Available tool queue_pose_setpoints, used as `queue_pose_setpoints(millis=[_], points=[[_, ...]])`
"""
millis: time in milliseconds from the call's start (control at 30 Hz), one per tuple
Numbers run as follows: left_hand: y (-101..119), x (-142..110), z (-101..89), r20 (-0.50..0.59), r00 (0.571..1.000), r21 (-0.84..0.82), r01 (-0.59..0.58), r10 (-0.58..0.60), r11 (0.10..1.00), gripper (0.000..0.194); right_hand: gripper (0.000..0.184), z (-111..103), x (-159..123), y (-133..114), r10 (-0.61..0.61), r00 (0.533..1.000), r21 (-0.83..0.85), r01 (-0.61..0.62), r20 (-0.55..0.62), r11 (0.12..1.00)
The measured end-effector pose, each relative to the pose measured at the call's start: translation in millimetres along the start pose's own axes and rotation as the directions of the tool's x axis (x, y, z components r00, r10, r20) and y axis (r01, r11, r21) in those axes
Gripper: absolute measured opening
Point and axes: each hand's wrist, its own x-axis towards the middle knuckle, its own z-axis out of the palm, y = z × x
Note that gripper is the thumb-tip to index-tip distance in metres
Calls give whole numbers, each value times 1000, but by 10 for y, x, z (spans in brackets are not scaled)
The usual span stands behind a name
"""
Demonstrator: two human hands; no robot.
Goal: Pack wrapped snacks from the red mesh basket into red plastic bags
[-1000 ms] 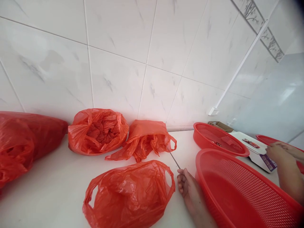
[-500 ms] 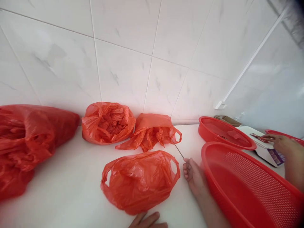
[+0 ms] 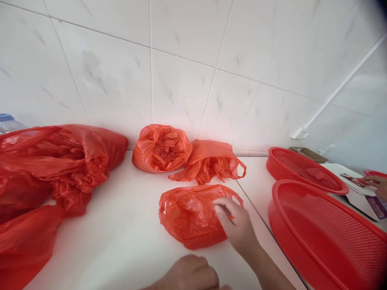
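Observation:
My right hand [image 3: 237, 227] reaches in from the lower right and rests on the nearest red plastic bag [image 3: 190, 215], which lies flat on the white counter [image 3: 121, 237]. Its fingers are curled and pinch the bag's thin film near the opening. My left hand [image 3: 189, 274] sits low at the bottom edge, just in front of that bag. Its fingers are folded under, and what they hold, if anything, is hidden.
Two more red bags [image 3: 161, 147] [image 3: 211, 163] lie against the tiled wall. A large heap of red bags [image 3: 45, 161] fills the left. Two red mesh baskets [image 3: 305, 171] [image 3: 326, 231] stand at the right. Another person's hand [image 3: 377, 185] rests by a white scale [image 3: 363, 195].
The view swung left and down. My right hand moved from the counter beside the basket onto the near bag and closed on it. My left hand came up into view at the bottom.

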Motion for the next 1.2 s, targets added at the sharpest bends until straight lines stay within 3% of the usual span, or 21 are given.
queue_pose_setpoints(millis=[67,100,233,333,600,767,833,933,1000,1100,1200], points=[[-160,130,-268,-120,990,110,94,-81,989,17,22,178,27,-52,-6,981,-52,16,196,998],[-257,182,-384,-118,984,174,153,-134,973,19,23,265,37,-43,-9,968,-119,40,251,992],[-631,222,-589,79,939,290,299,-334,909,20,23,466,28,96,30,931,-393,125,365,911],[-779,150,-577,197,906,231,329,-375,916,28,36,409,0,184,49,913,-404,130,405,906],[-777,240,-786,236,885,388,293,-402,874,34,21,57,66,317,166,911,-310,-45,378,950],[-620,415,-871,144,954,384,191,-263,903,19,27,52,24,264,55,947,-312,49,317,949],[-574,524,-847,194,949,316,179,-248,932,18,33,60,3,256,25,952,-357,90,305,930],[-616,667,-730,366,871,261,243,-329,934,4,56,50,-23,279,100,918,-402,68,383,913],[-723,703,-617,398,818,309,307,-416,900,24,73,27,-40,304,160,869,-406,50,469,913],[-925,656,-476,408,753,342,399,-516,851,64,78,-23,-56,324,201,796,-384,43,571,922],[-1043,590,-454,458,715,292,441,-529,849,74,81,-79,-44,308,256,758,-368,-23,600,930]])
